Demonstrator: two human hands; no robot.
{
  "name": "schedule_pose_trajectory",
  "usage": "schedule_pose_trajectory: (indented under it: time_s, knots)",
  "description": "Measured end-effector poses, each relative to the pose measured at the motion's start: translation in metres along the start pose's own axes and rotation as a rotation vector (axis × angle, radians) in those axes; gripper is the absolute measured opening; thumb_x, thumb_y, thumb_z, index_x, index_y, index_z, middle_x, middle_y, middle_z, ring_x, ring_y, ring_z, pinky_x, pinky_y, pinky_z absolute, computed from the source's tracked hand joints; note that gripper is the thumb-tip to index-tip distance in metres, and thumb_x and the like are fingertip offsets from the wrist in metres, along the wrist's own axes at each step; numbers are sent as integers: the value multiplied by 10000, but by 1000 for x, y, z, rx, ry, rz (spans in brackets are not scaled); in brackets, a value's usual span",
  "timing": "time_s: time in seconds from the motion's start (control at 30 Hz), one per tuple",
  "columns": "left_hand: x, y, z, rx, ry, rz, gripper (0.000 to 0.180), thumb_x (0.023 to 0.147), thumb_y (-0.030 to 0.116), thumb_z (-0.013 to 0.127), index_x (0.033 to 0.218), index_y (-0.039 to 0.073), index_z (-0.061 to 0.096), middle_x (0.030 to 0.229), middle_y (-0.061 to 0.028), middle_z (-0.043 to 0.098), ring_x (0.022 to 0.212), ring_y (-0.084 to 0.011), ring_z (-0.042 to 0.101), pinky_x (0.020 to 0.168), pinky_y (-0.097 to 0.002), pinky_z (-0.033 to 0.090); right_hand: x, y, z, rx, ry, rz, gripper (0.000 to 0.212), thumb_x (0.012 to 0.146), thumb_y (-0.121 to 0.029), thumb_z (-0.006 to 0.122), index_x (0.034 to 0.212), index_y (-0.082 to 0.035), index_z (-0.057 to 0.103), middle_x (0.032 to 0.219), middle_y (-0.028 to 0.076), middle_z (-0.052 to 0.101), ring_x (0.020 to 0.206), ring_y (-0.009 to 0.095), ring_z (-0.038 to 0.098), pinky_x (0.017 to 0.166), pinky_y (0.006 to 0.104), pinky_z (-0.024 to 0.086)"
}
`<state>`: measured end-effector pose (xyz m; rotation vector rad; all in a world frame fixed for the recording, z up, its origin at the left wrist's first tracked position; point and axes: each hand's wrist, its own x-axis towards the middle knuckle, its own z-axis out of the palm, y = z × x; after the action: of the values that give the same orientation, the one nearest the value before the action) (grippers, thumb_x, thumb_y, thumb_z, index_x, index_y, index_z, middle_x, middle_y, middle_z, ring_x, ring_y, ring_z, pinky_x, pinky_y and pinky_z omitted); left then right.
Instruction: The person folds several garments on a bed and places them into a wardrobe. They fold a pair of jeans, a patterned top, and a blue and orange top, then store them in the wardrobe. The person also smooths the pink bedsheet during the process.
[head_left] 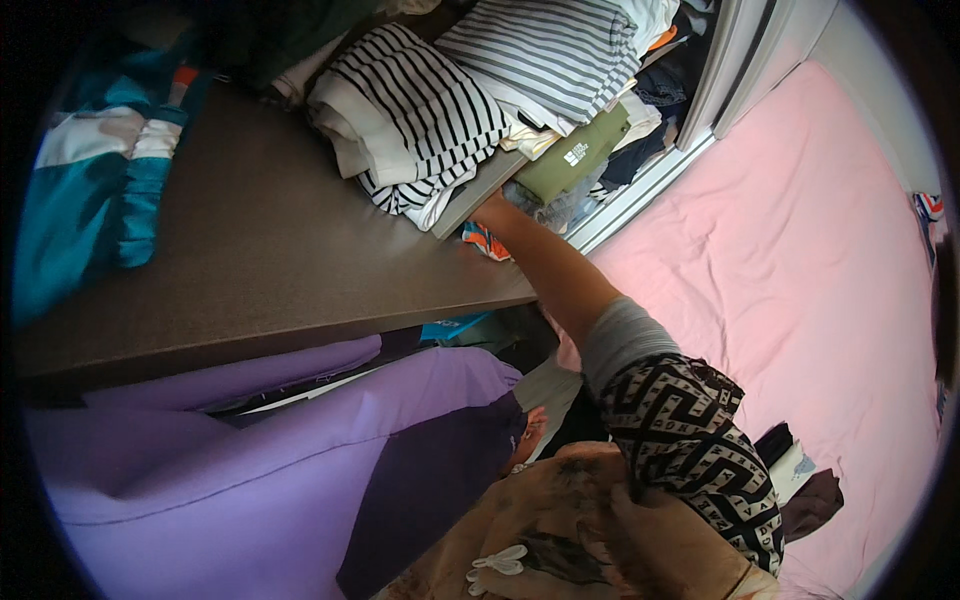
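Note:
My right arm [552, 258] reaches up into an open shelf. My right hand [487, 208] shows only in part beside the shelf board's edge [480, 195], and its fingers are hidden. Next to it lie an orange patterned cloth [486, 241] and a folded olive-green garment [572, 160]. Above are folded black-and-white striped clothes [408, 105] and a grey-striped stack [545, 45]. Low in the middle, part of a hand [531, 434], apparently my left hand, shows at the edge of a large purple fabric item [270, 450]. Whether it grips the fabric is hidden.
A brown wooden shelf [250, 225] spans the left, with a teal-and-white garment [125, 190] on it. White sliding-door tracks [640, 195] edge the closet. To the right lies a bed with a pink sheet [760, 260], several dark garments [812, 503] near its lower part.

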<state>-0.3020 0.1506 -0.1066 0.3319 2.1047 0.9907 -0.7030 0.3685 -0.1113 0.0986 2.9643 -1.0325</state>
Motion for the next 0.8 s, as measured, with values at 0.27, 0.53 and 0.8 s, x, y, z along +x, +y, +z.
schedule_pose_trajectory:
  time_s: [0.27, 0.53, 0.8]
  knots:
    - [8, -5, 12, 8, -14, 31, 413, 962, 263, 552, 1335, 96, 494, 1173, -36, 666, 876, -199, 683, 748, -328, 531, -60, 13, -14, 32, 191, -246, 445, 773, -247, 639, 1169, -49, 599, 1179, 190, 606, 1097, 376, 562, 976, 465, 423]
    - [31, 19, 24, 143, -131, 41, 412, 956, 259, 551, 1329, 90, 515, 1180, -68, 665, 976, -223, 663, 841, -348, 514, -343, 184, -61, 269, 428, 92, 211, 811, -68, 581, 992, -18, 679, 1072, 190, 657, 981, 372, 606, 887, 409, 484]
    - [48, 17, 82, 176, -328, 59, 413, 952, 269, 552, 1305, 56, 532, 1161, -123, 669, 997, -256, 668, 846, -362, 521, -667, 346, -77, 204, -64, 1072, 714, 789, -519, 666, 1228, 34, 561, 1148, 243, 633, 1083, 356, 609, 930, 410, 469]
